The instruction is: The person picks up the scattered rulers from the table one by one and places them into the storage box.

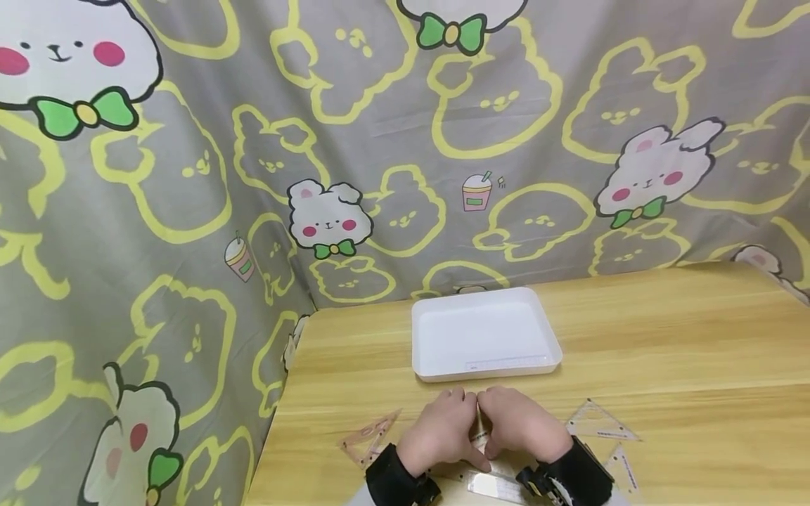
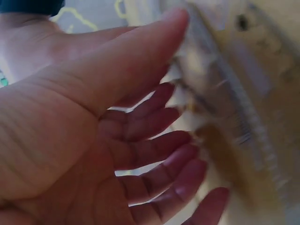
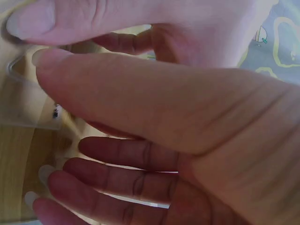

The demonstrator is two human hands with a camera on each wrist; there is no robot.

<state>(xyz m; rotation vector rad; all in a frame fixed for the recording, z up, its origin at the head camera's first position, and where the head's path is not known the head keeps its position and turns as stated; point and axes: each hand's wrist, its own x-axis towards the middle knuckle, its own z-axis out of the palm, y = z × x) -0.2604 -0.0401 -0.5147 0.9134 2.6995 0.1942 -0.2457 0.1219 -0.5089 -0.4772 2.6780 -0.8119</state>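
Observation:
My left hand (image 1: 443, 427) and right hand (image 1: 522, 422) meet low over the table, index fingers side by side. Both have bent, loosely curved fingers. Beneath and between them lie clear plastic drawing pieces (image 1: 482, 437), mostly hidden by the hands. A clear ruler (image 1: 496, 486) lies just in front of the wrists. In the left wrist view, blurred clear plastic (image 2: 225, 79) lies past the fingertips, and the thumb stands apart from the fingers. Near the right thumb tip is a clear plastic edge (image 3: 28, 103); nothing shows gripped in the right palm.
A white tray (image 1: 481, 327) stands behind the hands, with a clear ruler (image 1: 506, 365) along its near side. An orange-tinted set square (image 1: 370, 439) lies at left. Two clear set squares, a larger one (image 1: 601, 424) and another (image 1: 623, 469), lie at right. A patterned curtain (image 1: 392, 140) hangs behind.

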